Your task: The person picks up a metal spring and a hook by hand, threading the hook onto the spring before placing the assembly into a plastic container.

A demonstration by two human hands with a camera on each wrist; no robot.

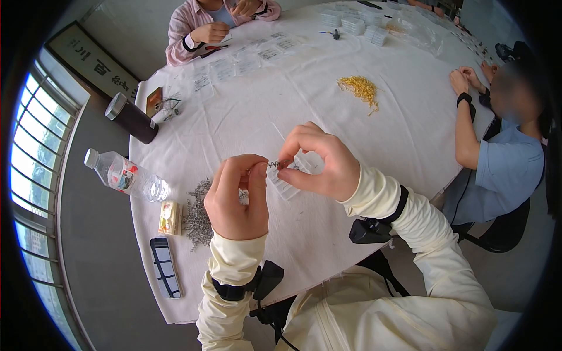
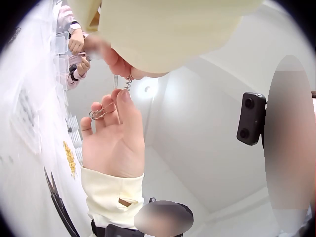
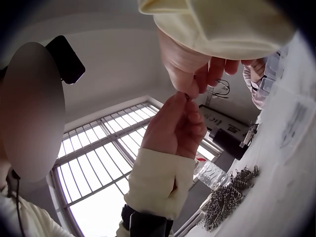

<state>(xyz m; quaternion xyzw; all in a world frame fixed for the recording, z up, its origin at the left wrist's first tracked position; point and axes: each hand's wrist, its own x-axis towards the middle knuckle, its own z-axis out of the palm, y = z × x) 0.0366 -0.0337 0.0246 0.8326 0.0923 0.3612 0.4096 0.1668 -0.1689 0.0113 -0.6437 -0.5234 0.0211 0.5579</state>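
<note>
Between my two hands a small metal coil spring stretches from fingertip to fingertip. My left hand pinches its left end with thumb and forefinger; my right hand pinches the other end. The coils also show in the left wrist view as a spring. A thin wire piece with loops lies across the right hand's other fingers in that view. Below the hands is a clear plastic compartment box, partly covered by them. A tangled pile of metal springs lies left of my left hand.
Left on the table are a water bottle, a dark flask, a tissue pack and a phone. Yellow pieces lie ahead, clear boxes farther back. Scissors show in the left wrist view. Other people sit around.
</note>
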